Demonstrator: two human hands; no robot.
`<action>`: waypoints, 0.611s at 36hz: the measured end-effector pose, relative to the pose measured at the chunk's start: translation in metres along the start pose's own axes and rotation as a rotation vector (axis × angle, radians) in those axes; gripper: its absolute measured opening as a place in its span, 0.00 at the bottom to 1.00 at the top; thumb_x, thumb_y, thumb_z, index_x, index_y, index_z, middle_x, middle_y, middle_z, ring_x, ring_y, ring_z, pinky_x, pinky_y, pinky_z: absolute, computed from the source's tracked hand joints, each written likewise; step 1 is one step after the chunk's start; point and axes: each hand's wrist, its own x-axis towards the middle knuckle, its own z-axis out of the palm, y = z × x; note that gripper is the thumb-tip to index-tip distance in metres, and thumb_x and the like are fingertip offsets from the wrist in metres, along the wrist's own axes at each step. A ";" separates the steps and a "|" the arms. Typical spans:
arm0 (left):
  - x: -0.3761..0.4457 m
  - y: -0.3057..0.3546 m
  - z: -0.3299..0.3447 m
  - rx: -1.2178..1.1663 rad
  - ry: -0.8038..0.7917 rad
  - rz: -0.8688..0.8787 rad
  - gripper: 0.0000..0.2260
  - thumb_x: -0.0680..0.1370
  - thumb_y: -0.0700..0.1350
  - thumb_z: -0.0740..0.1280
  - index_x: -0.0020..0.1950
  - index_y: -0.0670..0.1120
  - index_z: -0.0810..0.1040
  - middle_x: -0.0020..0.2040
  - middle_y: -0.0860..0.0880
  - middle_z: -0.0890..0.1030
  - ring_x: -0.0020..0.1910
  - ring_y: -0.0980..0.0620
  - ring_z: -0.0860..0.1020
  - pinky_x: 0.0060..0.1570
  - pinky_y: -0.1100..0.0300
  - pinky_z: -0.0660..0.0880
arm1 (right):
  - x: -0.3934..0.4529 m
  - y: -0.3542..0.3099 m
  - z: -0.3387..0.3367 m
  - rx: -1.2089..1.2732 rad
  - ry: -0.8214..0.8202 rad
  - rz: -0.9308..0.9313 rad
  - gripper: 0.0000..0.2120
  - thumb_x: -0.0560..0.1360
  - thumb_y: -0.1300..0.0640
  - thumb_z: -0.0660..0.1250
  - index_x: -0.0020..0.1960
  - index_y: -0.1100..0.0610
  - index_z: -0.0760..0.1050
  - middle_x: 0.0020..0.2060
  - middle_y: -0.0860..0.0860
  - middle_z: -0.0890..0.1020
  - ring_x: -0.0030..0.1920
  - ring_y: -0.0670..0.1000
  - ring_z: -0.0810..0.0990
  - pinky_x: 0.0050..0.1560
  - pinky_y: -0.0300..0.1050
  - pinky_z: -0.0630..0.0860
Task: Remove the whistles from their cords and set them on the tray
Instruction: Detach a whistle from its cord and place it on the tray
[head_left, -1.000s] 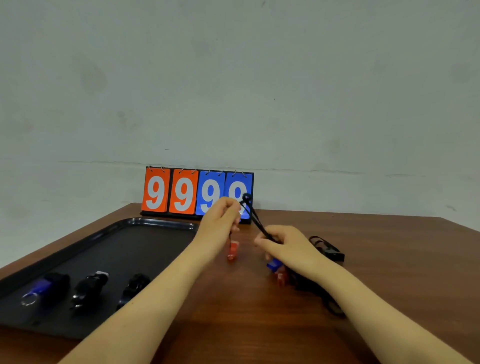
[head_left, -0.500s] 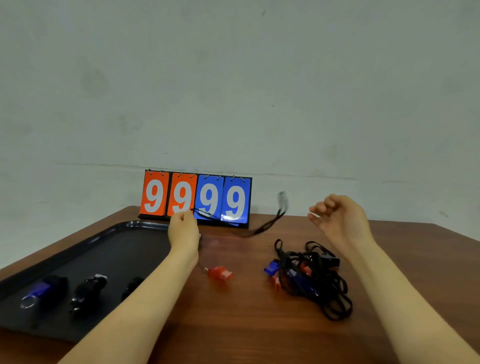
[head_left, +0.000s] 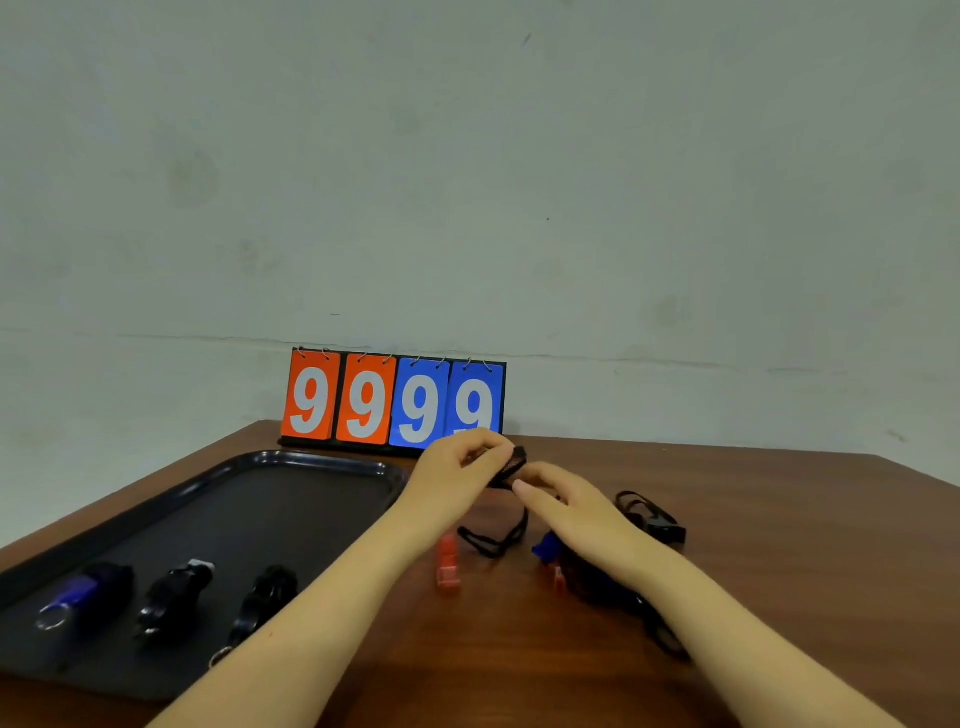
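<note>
Between both hands, above the surface: black cord (head_left: 511, 470) pinched by left hand (head_left: 457, 465) and right hand (head_left: 563, 499), fingers clamped on it.
Red whistle (head_left: 447, 566) lies loose beside the tray (head_left: 291, 462); trailing cord could snag and drag it.

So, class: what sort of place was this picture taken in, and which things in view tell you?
Probably a plain indoor recording or test setup, not a home: a bare wooden table against a blank wall, a flip scoreboard reading 9999, and a black tray of whistles.
</note>
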 end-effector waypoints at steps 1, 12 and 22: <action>0.000 0.000 -0.001 -0.022 0.001 -0.003 0.07 0.80 0.46 0.64 0.45 0.56 0.78 0.43 0.59 0.80 0.41 0.69 0.76 0.41 0.77 0.71 | 0.001 0.001 0.000 -0.005 0.013 -0.006 0.06 0.80 0.46 0.59 0.56 0.38 0.71 0.54 0.35 0.76 0.54 0.29 0.73 0.49 0.26 0.68; -0.001 0.004 -0.001 -0.172 -0.017 -0.019 0.10 0.81 0.43 0.61 0.42 0.49 0.77 0.26 0.63 0.74 0.27 0.67 0.72 0.29 0.74 0.67 | -0.006 -0.003 0.002 0.195 -0.030 -0.033 0.13 0.82 0.48 0.57 0.52 0.50 0.80 0.53 0.45 0.83 0.56 0.43 0.79 0.60 0.39 0.73; 0.004 -0.016 -0.004 0.080 0.013 -0.049 0.14 0.80 0.50 0.63 0.35 0.50 0.78 0.35 0.46 0.80 0.36 0.60 0.74 0.40 0.67 0.70 | 0.010 -0.001 -0.018 1.037 0.277 0.134 0.18 0.83 0.54 0.54 0.35 0.56 0.62 0.23 0.46 0.58 0.21 0.44 0.55 0.21 0.38 0.53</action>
